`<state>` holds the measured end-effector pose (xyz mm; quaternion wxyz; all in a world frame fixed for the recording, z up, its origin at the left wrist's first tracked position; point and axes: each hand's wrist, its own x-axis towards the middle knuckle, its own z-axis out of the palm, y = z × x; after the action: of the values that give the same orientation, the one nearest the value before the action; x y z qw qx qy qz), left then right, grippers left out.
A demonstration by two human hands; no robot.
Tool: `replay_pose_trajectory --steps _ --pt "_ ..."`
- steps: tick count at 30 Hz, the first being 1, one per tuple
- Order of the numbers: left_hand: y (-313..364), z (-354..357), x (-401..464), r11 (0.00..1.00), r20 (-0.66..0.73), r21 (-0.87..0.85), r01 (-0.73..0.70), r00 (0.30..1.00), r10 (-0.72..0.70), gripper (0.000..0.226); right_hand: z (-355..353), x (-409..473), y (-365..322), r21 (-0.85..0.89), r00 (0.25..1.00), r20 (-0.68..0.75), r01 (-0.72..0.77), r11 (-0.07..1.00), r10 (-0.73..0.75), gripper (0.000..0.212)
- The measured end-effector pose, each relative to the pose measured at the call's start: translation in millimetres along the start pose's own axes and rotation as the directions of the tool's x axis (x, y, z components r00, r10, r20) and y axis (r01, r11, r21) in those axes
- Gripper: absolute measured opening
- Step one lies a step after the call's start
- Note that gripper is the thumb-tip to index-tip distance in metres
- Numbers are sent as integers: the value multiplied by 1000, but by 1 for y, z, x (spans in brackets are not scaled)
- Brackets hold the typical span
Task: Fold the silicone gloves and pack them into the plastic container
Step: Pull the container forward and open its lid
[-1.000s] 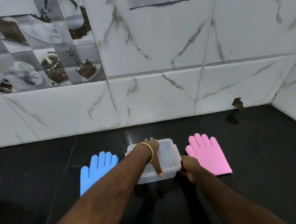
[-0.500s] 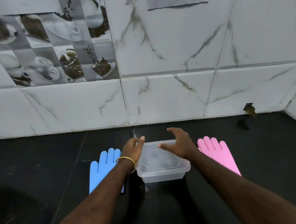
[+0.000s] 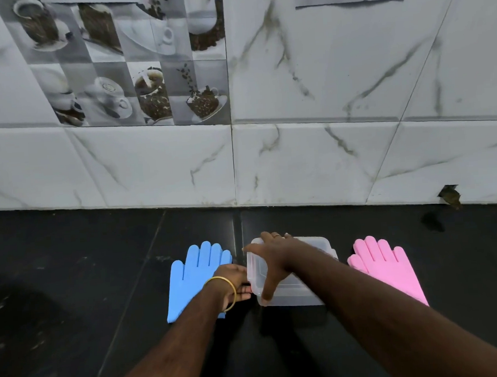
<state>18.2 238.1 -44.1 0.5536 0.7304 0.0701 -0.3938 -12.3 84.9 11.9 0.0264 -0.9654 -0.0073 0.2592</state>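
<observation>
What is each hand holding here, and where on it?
Right hand grips the container lid across its left edge. Left hand holds the plastic container at its left side.

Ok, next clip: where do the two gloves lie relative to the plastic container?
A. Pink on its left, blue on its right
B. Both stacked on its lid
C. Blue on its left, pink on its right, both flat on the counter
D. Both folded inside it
C: the blue glove lies flat left of the container and the pink glove flat to its right, on the dark counter.
</observation>
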Motion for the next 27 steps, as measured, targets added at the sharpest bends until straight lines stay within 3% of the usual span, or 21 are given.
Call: replay_pose_trajectory --steps 4,27 --pt "-1 2 3 999 14 -51 1 1000 -1 14 -3 1 -4 6 1000 15 -15 1000 15 124" --pt "5 10 -3 999 -79 32 -18 997 21 14 -24 -17 7 69 1000 -22 -2 998 3 123"
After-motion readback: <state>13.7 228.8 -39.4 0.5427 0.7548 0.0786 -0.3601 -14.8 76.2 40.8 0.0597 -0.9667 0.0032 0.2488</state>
